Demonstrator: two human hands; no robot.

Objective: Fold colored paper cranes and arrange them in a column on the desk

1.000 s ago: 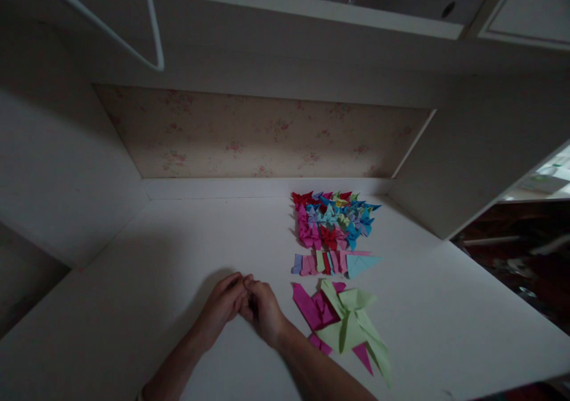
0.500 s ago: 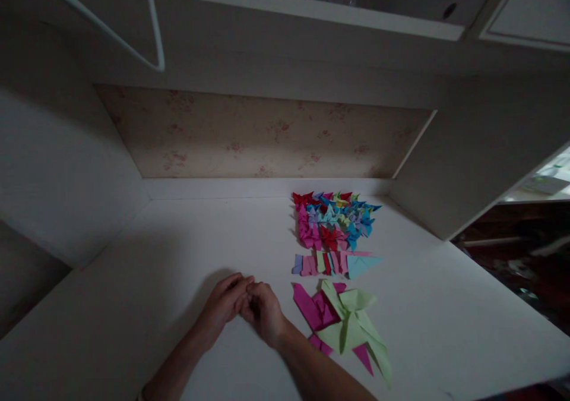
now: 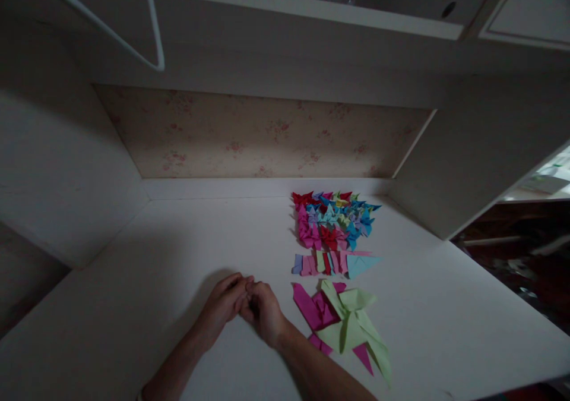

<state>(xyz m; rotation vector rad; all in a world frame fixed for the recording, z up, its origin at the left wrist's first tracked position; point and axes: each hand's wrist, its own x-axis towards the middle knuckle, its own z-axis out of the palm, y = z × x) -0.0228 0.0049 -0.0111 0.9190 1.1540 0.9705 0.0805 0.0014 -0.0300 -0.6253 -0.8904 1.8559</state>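
- Left hand (image 3: 226, 299): fingers curled, touching right hand (image 3: 267, 315); cannot tell whether anything is held.
- Right hand: fingers curled; contents hidden.
- Magenta folded paper (image 3: 315, 310): on table (image 3: 240, 234), beside right hand; long axis diagonal, far-left to near-right.
- Pale green folded paper (image 3: 351, 332): overlaps magenta; same diagonal, narrow tip pointing near-right.

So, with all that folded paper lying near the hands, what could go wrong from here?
The right forearm lies close beside the magenta paper, so a sideways sweep might shove or crease it. The light green paper lies partly over that magenta paper; shifting one could drag the other. The small folded papers sit crowded together, so one knock might disturb several.
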